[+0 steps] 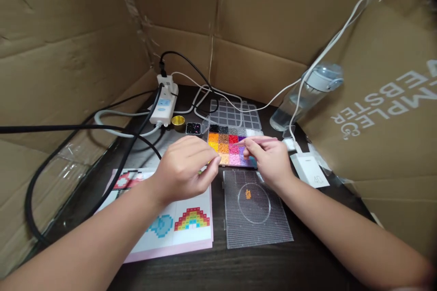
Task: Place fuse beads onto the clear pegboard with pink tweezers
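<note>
While my right hand pinches a pair of pink tweezers between thumb and fingers, their tips hang over the red and pink compartments of the open bead box, which lies just beyond my hands. My left hand has thumb and forefinger drawn together near the yellow and orange compartments; I can't tell whether a bead sits between them. Below my right hand lies the clear pegboard, with a small cluster of orange beads inside its ring. Under my left forearm are the pattern sheets, whose rainbow squares carry marks too small for me to read. To my right, the white charger shows what looks like "40", and the cardboard wall bears large pale letters, among which I make out "MPLE" and "EBSTER". The power strip, at the back left, has blue labels whose wording I can't make out.
</note>
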The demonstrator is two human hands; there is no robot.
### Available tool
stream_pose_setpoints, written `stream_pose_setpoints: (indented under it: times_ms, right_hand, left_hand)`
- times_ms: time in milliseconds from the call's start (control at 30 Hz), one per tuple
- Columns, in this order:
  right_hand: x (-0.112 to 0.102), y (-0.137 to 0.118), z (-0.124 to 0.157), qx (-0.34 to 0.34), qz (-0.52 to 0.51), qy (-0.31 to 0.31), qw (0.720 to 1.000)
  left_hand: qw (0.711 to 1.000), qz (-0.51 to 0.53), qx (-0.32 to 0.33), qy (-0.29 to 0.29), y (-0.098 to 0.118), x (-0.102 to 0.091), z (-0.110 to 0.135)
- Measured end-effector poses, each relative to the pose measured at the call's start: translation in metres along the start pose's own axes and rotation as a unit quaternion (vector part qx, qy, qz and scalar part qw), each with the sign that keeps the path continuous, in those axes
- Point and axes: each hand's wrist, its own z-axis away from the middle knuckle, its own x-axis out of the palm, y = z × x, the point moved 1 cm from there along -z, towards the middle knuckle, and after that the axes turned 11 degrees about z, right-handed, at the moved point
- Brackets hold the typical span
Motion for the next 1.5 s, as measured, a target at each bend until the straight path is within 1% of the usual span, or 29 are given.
stream_pose_setpoints:
  times_ms: [67, 167, 233, 333, 533, 733, 800, 833, 900, 967, 1033, 1100, 1133, 1233, 1333, 1500]
  right_hand:
    - [0.011, -0.001, -0.009, 0.028, 0.008, 0.0, 1.0]
    - [0.019, -0.001, -0.014, 0.065, 0.027, -0.029, 0.997]
    - [0.02, -0.001, -0.013, 0.077, 0.042, -0.033, 0.996]
    - [0.017, 0.0, -0.012, 0.084, 0.044, -0.014, 0.995]
    - [0.015, 0.01, -0.014, 0.1, 0.001, -0.028, 0.995]
    - [0.016, 0.016, -0.019, 0.141, -0.082, -0.023, 0.986]
    - [0.013, 0.016, -0.019, 0.144, -0.111, -0.014, 0.983]
    - [0.01, 0.015, -0.018, 0.133, -0.122, -0.006, 0.984]
    - [0.0, 0.012, -0.012, 0.077, -0.122, 0.009, 0.99]
    - [-0.015, 0.008, 0.0, 0.005, -0.084, 0.013, 0.996]
    - [-0.032, 0.006, 0.018, -0.034, -0.028, 0.0, 0.999]
    - [-0.047, 0.007, 0.038, -0.049, 0.022, -0.016, 0.998]
    - [-0.053, 0.008, 0.047, -0.056, 0.041, -0.036, 0.997]
    - [-0.062, 0.015, 0.068, -0.091, 0.079, -0.093, 0.988]
    - [-0.062, 0.024, 0.075, -0.109, 0.094, -0.121, 0.982]
    - [-0.062, 0.033, 0.075, -0.073, 0.068, -0.134, 0.986]
  left_hand:
    - [1.0, 0.003, -0.003, 0.001, 0.001, 0.0, 0.0]
    - [1.0, 0.011, -0.008, -0.001, 0.002, 0.001, 0.001]
    - [1.0, 0.011, -0.009, -0.002, 0.002, 0.001, 0.001]
    - [1.0, 0.009, -0.008, -0.002, 0.001, 0.002, 0.002]
    - [1.0, 0.01, -0.003, -0.005, 0.001, 0.003, 0.001]
    - [1.0, 0.008, -0.002, -0.005, 0.0, 0.003, 0.0]
    - [1.0, 0.005, -0.003, -0.007, 0.001, 0.003, 0.0]
    - [1.0, 0.004, -0.003, -0.008, 0.001, 0.003, 0.0]
    - [1.0, 0.002, 0.0, -0.008, 0.001, 0.003, 0.0]
    - [1.0, 0.003, 0.002, -0.005, 0.001, 0.003, 0.0]
    - [1.0, 0.003, 0.0, -0.003, 0.0, 0.004, 0.001]
    - [1.0, 0.0, -0.002, -0.006, 0.0, 0.005, 0.002]
    - [1.0, -0.001, -0.001, -0.008, -0.001, 0.005, 0.002]
    - [1.0, -0.002, 0.004, -0.011, -0.002, 0.006, 0.003]
    - [1.0, -0.007, 0.005, -0.01, -0.003, 0.007, 0.002]
    - [1.0, -0.019, 0.006, -0.011, -0.003, 0.008, 0.001]
